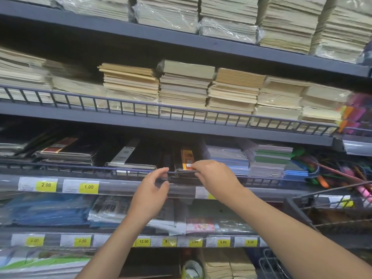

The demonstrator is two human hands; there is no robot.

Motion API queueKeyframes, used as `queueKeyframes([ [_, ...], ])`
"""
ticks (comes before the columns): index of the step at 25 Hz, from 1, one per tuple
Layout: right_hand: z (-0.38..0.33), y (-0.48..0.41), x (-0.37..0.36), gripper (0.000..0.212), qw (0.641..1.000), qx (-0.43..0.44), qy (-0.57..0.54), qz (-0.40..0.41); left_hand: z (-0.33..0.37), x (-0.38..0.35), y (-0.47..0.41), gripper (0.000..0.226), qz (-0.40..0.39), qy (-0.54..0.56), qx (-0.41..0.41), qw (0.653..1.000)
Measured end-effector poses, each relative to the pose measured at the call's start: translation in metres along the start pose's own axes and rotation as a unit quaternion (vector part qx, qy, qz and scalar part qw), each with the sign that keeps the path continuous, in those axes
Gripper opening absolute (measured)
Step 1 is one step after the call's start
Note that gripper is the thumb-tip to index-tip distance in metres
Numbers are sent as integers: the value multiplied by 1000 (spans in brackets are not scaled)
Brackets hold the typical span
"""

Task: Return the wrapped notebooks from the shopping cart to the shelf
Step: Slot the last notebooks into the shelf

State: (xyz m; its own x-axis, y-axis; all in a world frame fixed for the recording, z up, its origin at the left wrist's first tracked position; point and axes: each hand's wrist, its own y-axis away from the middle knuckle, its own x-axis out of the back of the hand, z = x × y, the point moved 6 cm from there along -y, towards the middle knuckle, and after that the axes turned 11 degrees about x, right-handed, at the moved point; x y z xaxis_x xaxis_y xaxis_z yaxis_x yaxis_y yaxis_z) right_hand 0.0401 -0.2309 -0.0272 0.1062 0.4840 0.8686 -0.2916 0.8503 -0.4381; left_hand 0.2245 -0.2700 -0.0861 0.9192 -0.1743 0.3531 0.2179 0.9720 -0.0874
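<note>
A dark wrapped notebook (186, 158) with an orange band lies on the middle shelf (120, 179), its near end resting on the wire rail. My right hand (216, 176) pinches that near end between thumb and fingers. My left hand (152, 195) hovers just left of it with fingers curled apart, holding nothing, close to the shelf's front rail. The shopping cart (326, 206) shows only as a wire rim at the right edge, and its contents are too blurred to make out.
Black notebooks (132, 156) lie left of the held one, blue and green stacks (269, 160) to its right. Pens (342, 172) fill the far right. Paper stacks (185, 87) load the upper shelves. Yellow price tags (88, 187) line the shelf fronts.
</note>
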Motion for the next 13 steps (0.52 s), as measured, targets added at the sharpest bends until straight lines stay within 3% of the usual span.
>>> queueKeyframes([
  [9,2,-8,-12,35,999,-41,-23,27,3,6,0,38,65,-62,-46,995],
  [11,-2,0,-8,38,991,-74,-84,70,6,5,3,40,67,-64,-59,994],
  [13,-4,19,0,41,961,-157,-183,137,8,1,5,42,57,-56,-63,995],
])
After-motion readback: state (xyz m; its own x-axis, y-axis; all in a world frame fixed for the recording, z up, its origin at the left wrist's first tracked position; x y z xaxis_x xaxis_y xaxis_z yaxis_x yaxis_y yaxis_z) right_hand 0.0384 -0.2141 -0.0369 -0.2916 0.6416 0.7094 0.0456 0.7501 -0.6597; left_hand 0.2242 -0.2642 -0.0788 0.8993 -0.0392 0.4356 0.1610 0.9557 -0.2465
